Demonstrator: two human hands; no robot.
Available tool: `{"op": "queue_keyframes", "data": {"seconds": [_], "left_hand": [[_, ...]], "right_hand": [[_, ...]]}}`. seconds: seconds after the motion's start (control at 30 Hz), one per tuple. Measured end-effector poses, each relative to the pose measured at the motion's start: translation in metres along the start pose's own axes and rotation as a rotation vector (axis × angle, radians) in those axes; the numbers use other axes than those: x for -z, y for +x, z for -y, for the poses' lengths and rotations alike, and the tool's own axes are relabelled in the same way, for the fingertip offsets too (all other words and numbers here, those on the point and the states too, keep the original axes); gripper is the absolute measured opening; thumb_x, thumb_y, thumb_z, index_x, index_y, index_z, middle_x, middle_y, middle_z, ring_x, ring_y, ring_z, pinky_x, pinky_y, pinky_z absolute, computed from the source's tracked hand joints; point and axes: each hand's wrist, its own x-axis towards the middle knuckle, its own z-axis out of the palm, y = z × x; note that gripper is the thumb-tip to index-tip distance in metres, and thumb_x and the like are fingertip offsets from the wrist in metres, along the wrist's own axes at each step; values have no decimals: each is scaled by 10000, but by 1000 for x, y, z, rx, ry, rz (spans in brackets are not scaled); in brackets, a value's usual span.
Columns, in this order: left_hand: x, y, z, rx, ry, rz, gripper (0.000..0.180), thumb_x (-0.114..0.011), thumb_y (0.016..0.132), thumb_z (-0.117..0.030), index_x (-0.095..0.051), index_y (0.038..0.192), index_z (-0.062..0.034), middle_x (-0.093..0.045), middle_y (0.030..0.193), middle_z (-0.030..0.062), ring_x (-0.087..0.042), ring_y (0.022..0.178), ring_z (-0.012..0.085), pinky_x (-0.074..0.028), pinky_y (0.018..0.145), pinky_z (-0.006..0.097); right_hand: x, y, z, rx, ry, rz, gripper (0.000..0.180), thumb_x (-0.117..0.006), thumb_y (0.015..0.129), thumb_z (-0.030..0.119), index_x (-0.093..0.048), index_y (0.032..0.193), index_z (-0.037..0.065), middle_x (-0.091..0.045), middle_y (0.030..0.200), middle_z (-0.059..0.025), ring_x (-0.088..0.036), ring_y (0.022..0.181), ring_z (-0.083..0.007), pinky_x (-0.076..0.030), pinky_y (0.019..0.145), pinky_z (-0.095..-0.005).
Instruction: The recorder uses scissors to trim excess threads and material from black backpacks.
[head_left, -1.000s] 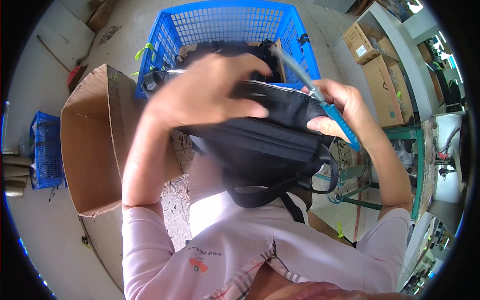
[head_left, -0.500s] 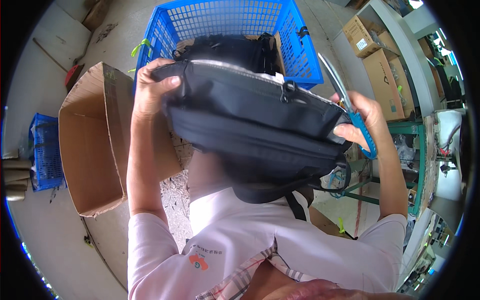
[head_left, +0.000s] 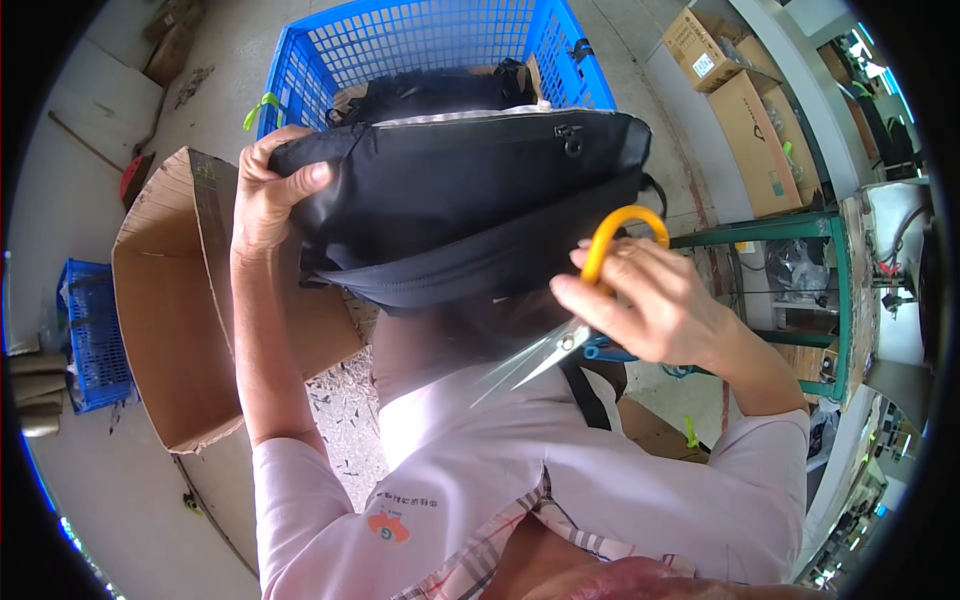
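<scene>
My left hand [head_left: 268, 195] grips the left end of a black bag [head_left: 470, 200] and holds it up in front of me, zipper side upward. My right hand [head_left: 650, 300] is below the bag's right end and holds scissors [head_left: 590, 310] with a yellow and a blue handle loop, their blades blurred and pointing down-left toward my chest. A black strap [head_left: 590, 395] hangs from the bag beneath that hand.
A blue plastic crate [head_left: 340, 50] with more black bags stands ahead. An open cardboard box [head_left: 165, 310] is on the left, with a small blue basket [head_left: 95, 335] beyond it. A green metal frame [head_left: 800, 260] and cardboard cartons [head_left: 760, 130] stand on the right.
The bag has been turned and lifted higher between my hands. My right hand came off the bag's right end and swung the scissors so the blades point down-left.
</scene>
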Motion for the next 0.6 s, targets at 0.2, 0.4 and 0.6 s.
{"op": "queue_keyframes", "data": {"seconds": [0.2,0.4,0.6], "left_hand": [[5,-11,-11,-113,13,39,348,-807,556,-190,-634,790,1,-613,725,20,-535,660,90,-419,654,220],[2,-12,-20,-177,-138,102,408,-815,510,-231,-631,775,17,-613,734,79,-547,652,134,-411,615,237],[12,-14,-21,-172,-69,195,439,-810,521,-290,-596,777,-4,-585,728,114,-526,689,184,-396,630,271]], "right_hand": [[51,-2,-39,-585,232,-133,600,-786,567,139,-545,1115,98,-511,715,-8,-462,581,-117,-396,509,-231],[75,10,-67,-402,170,198,724,-757,496,451,-526,1067,71,-490,814,-42,-497,772,-190,-422,680,-318],[76,27,-71,-209,34,306,624,-763,496,425,-539,967,82,-508,792,-48,-518,758,-231,-428,652,-336]]}}
